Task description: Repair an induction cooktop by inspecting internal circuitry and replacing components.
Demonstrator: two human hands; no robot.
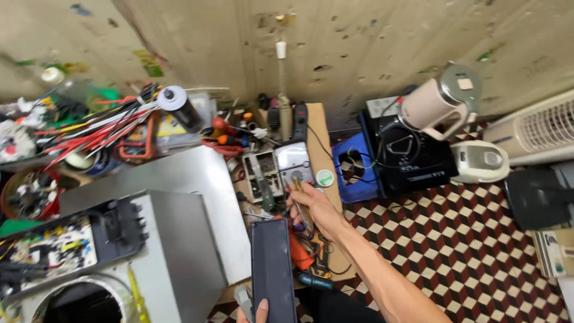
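Your right hand (311,206) grips screwdriver (302,203) beside multimeter (294,160); left hand (254,312) pinches dark panel (272,269). Appliance casing (179,251) open, circuit board (54,248) exposed, reassembly pending.

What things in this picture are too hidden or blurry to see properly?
All in the head view:
- Left hand: only fingertips show on the dark flat panel; the bottom edge cuts off the rest.
- Thin tool in the right hand: blurred, its kind is unclear.
- Meter dial: too small to read.
- Round opening in the grey metal housing: dark inside and cut off by the bottom edge.
- Tools under the right forearm: partly covered.
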